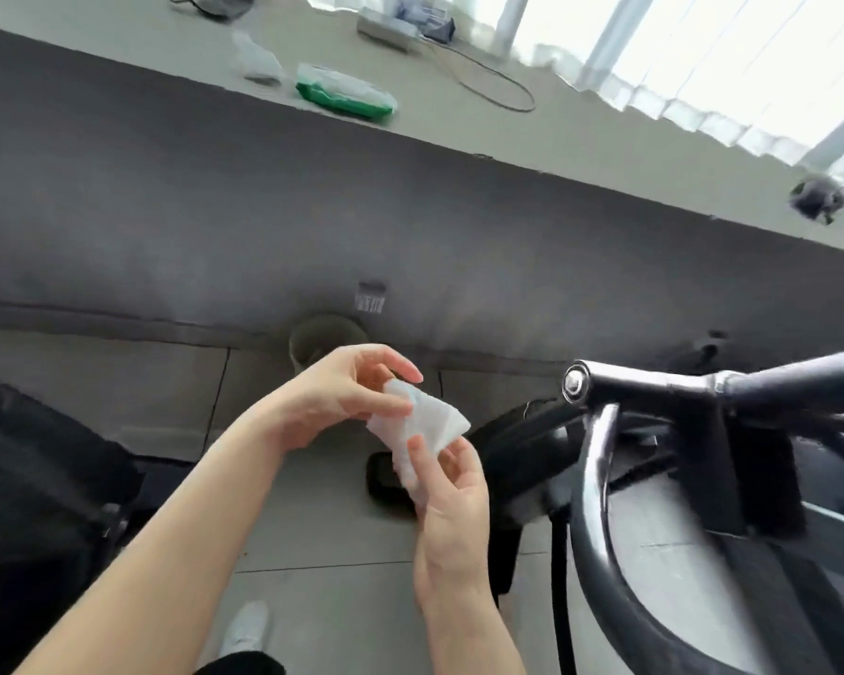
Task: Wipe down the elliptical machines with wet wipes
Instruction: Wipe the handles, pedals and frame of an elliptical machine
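Note:
A white wet wipe (422,423), partly folded, is held between both hands in front of me. My left hand (347,392) pinches its upper left edge with thumb and fingers. My right hand (451,504) grips its lower edge from below. The elliptical machine (663,460) stands to the right, with a black and chrome handlebar curving down beside my right hand. A green pack of wet wipes (344,92) lies on the grey ledge (581,153) above.
A used crumpled wipe (259,60) lies left of the pack. Cables and a power strip (388,29) sit farther back on the ledge. A round bin (325,341) stands on the floor by the wall. Another black machine (35,479) is at the left.

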